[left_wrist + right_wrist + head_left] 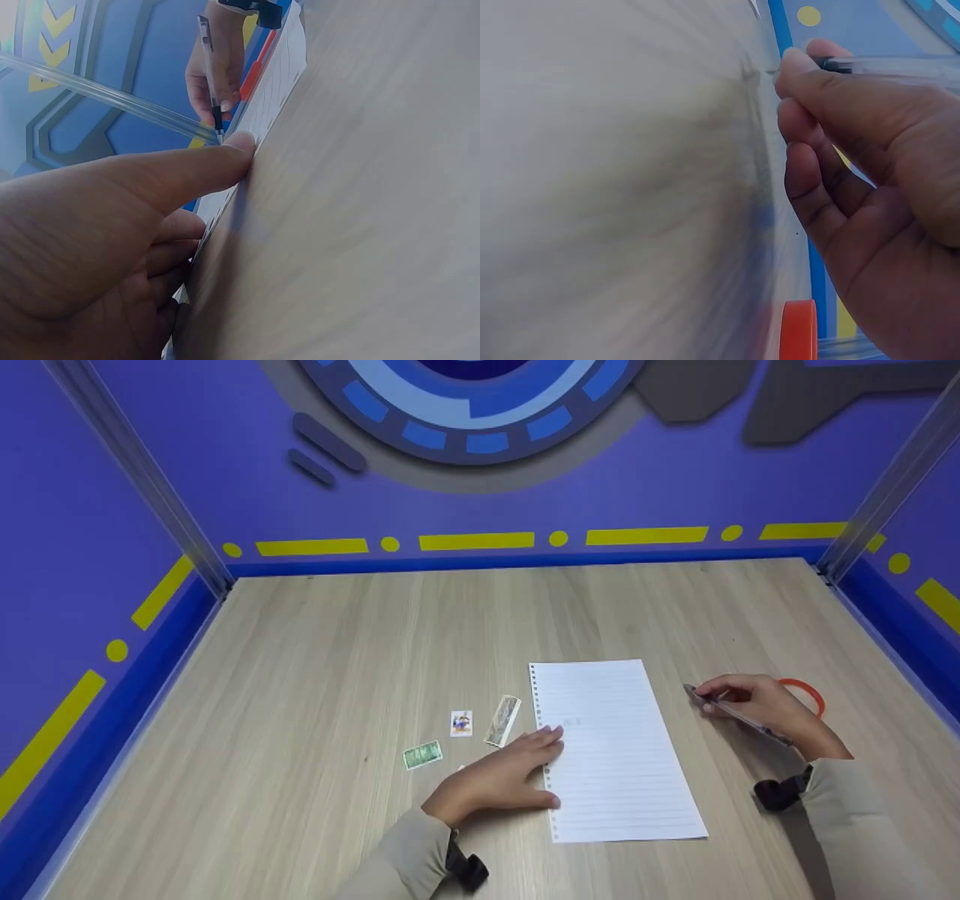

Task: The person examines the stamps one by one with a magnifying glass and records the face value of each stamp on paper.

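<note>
Left hand rested, thumb spread from fingers, at lined sheet's left edge; right hand's fingers pinched pen farther right; faint writing was unreadable.

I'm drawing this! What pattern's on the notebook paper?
The notebook paper is lined, clearest in the head view.

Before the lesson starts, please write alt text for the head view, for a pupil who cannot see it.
A person's left hand rests on the left edge of a lined sheet while the right hand holds a pen to the sheet's right. Small stamp-like pieces lie left of the sheet; a red ring shows beside the right hand.
</note>
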Tool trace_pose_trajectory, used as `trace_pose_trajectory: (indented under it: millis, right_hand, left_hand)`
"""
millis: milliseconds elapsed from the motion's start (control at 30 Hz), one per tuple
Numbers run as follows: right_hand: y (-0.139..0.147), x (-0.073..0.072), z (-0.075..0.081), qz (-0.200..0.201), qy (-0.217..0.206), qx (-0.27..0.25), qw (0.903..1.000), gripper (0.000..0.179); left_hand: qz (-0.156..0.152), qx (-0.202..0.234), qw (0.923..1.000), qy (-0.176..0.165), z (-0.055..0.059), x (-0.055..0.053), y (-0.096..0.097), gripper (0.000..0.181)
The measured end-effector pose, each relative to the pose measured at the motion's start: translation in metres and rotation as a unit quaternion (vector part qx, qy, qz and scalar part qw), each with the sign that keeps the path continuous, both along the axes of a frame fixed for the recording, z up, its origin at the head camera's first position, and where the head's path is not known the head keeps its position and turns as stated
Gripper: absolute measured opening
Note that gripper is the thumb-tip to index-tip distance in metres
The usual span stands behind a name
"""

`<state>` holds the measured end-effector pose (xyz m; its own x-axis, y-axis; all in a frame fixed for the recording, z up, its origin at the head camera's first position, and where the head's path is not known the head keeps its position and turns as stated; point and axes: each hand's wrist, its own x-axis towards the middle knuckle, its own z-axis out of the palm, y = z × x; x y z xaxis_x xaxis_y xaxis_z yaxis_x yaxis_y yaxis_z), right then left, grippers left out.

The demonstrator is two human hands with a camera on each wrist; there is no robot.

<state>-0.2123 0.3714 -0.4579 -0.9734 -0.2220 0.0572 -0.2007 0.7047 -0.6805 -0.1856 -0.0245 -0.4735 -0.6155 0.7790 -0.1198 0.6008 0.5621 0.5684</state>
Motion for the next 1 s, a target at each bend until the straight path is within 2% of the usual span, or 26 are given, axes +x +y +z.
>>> trace_pose_trajectory:
  millis: [200, 367, 600, 833, 1000]
  right_hand:
    - [0.0028, 0.0009, 0.0002, -0.010, -0.033, 0.023, 0.9991, 0.025]
    - [0.0038, 0.0003, 0.0002, 0.006, -0.029, 0.024, 0.9993, 0.023]
    - [0.0047, -0.0007, 0.0006, 0.005, -0.027, 0.050, 0.9984, 0.028]
    - [0.0035, -0.0001, -0.0001, 0.020, -0.004, 0.056, 0.9982, 0.029]
    - [0.0021, -0.0014, -0.0010, 0.041, 0.037, 0.064, 0.9964, 0.026]
  left_hand:
    - [0.003, -0.007, 1.0000, 0.000, -0.0010, -0.0007, 0.0012, 0.079]
    - [0.006, -0.007, 0.9999, -0.002, -0.0007, -0.0008, 0.0018, 0.079]
    - [0.006, -0.005, 1.0000, -0.005, -0.0007, -0.0010, 0.0018, 0.079]
    - [0.002, -0.002, 1.0000, 0.000, -0.0008, -0.0004, 0.0010, 0.078]
    - [0.001, -0.002, 1.0000, 0.005, -0.0003, 0.0004, 0.0000, 0.079]
